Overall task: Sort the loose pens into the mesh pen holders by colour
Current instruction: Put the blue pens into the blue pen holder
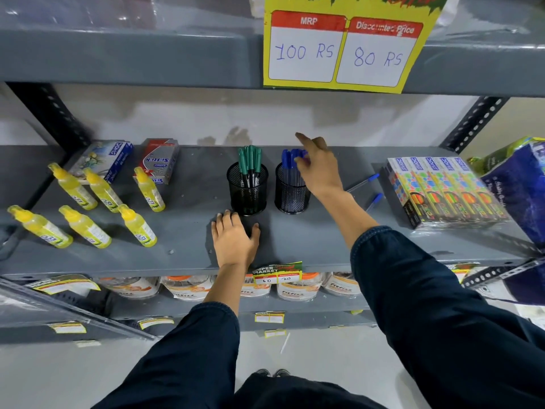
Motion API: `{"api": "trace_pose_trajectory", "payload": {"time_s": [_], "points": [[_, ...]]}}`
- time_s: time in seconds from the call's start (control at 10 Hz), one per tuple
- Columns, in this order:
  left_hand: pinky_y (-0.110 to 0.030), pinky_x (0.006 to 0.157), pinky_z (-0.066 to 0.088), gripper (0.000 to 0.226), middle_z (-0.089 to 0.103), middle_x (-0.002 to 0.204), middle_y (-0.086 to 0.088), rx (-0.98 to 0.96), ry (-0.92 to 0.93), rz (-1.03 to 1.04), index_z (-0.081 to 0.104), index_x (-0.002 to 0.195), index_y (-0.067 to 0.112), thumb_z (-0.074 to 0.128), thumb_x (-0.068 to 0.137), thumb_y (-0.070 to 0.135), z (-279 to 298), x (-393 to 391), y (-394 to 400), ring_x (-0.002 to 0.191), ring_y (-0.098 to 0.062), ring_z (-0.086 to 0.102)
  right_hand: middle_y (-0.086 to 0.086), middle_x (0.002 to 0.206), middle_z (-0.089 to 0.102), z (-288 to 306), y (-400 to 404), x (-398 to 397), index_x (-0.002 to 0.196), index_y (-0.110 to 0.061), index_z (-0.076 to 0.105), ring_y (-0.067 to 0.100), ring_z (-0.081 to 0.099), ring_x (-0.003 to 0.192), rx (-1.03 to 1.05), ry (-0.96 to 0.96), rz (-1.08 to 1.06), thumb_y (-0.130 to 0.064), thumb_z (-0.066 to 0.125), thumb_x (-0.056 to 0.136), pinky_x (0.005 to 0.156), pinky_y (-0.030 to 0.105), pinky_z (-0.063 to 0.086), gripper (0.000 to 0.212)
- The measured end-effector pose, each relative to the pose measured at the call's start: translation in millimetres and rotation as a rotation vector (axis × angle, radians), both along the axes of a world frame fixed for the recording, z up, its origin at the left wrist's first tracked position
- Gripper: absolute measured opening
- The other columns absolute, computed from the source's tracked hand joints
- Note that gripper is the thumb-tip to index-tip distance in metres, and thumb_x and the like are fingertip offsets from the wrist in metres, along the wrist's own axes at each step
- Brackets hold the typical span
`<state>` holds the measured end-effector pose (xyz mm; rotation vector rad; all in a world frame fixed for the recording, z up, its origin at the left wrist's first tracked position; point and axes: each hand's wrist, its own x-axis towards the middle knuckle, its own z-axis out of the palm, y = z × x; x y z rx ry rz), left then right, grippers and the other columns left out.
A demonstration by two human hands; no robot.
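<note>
Two black mesh pen holders stand mid-shelf. The left holder [247, 193] contains several green-capped pens [250, 162]. The right holder [290, 196] contains several blue-capped pens [288, 159]. My right hand [320, 166] hovers over the blue pens with the index finger stretched out, its fingertips touching the caps; whether it grips one is unclear. My left hand [234, 239] rests flat on the shelf just in front of the left holder, fingers apart, holding nothing. Two loose blue pens [364, 183] [374, 200] lie on the shelf right of the holders.
Yellow bottles [88, 211] lie on the left of the grey metal shelf [182, 231], with two boxes [159, 160] behind them. Colourful boxes [445, 190] and a blue bag [519, 190] fill the right. A price sign [339, 51] hangs from the shelf above.
</note>
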<state>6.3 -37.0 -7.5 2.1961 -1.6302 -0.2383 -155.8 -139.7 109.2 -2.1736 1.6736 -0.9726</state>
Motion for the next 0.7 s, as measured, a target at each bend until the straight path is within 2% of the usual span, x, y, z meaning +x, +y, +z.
{"api": "trace_pose_trajectory", "payload": {"time_s": [0.1,0.2,0.3,0.4,0.5,0.6,0.7], "points": [[-0.046,0.117,0.017,0.060,0.041,0.143,-0.019,0.001,-0.010,0.009,0.038,0.133,0.000,0.046,0.089,0.041,-0.6,-0.4,-0.3,0.136,-0.034,0.029,0.020,0.122,0.051,-3.2,-2.2,-18.9,0.130,-0.009,0.048,0.036,0.062,0.091,-0.102,-0.125,-0.186,-0.001,0.047,0.089,0.082,0.040,0.051,0.042],[-0.047,0.116,0.018,0.059,0.044,0.141,-0.020,-0.020,-0.026,0.012,0.041,0.131,-0.001,0.048,0.088,0.040,-1.2,-1.6,0.5,0.135,-0.035,0.032,0.023,0.130,0.044,-23.4,1.4,-47.8,0.128,-0.003,0.045,0.038,0.053,0.110,0.044,-0.144,-0.440,-0.002,0.044,0.092,0.091,0.038,0.045,0.037],[-0.048,0.115,0.020,0.059,0.045,0.139,-0.022,-0.035,-0.021,0.013,0.043,0.129,-0.003,0.050,0.088,0.038,-2.0,-1.7,0.5,0.133,-0.036,0.033,0.024,0.145,0.029,-59.7,11.8,-77.4,0.137,-0.002,0.033,0.040,0.029,0.133,0.427,0.188,-0.548,-0.013,0.042,0.096,0.110,0.042,0.030,0.043],[-0.048,0.115,0.020,0.059,0.045,0.139,-0.022,-0.030,-0.032,0.014,0.043,0.129,-0.003,0.049,0.088,0.039,-2.4,-2.0,0.3,0.133,-0.037,0.033,0.023,0.148,0.029,-80.0,29.2,-91.2,0.132,0.001,0.041,0.037,0.026,0.135,0.559,0.317,-0.533,-0.019,0.035,0.100,0.113,0.043,0.028,0.039],[-0.048,0.115,0.021,0.059,0.045,0.139,-0.022,-0.033,-0.037,0.012,0.043,0.129,-0.003,0.049,0.088,0.039,-2.5,-1.4,0.6,0.133,-0.037,0.034,0.025,0.135,0.044,-84.1,40.8,-93.6,0.114,0.006,0.056,0.039,0.043,0.120,0.407,0.246,-0.564,-0.018,0.039,0.099,0.099,0.045,0.041,0.033],[-0.048,0.116,0.021,0.059,0.045,0.140,-0.021,-0.020,-0.051,0.005,0.041,0.130,-0.002,0.047,0.089,0.040,-1.8,-1.4,1.0,0.133,-0.036,0.033,0.026,0.124,0.052,-81.0,47.4,-94.3,0.112,0.007,0.054,0.040,0.047,0.115,0.347,0.248,-0.576,-0.017,0.045,0.096,0.094,0.046,0.044,0.030],[-0.048,0.116,0.021,0.059,0.044,0.140,-0.021,-0.020,-0.051,0.003,0.041,0.130,-0.002,0.047,0.089,0.040,-0.8,-1.4,1.3,0.133,-0.036,0.033,0.027,0.126,0.051,-77.4,48.3,-93.8,0.119,0.006,0.043,0.041,0.047,0.117,0.380,0.164,-0.593,-0.007,0.049,0.092,0.094,0.046,0.045,0.031]]}}
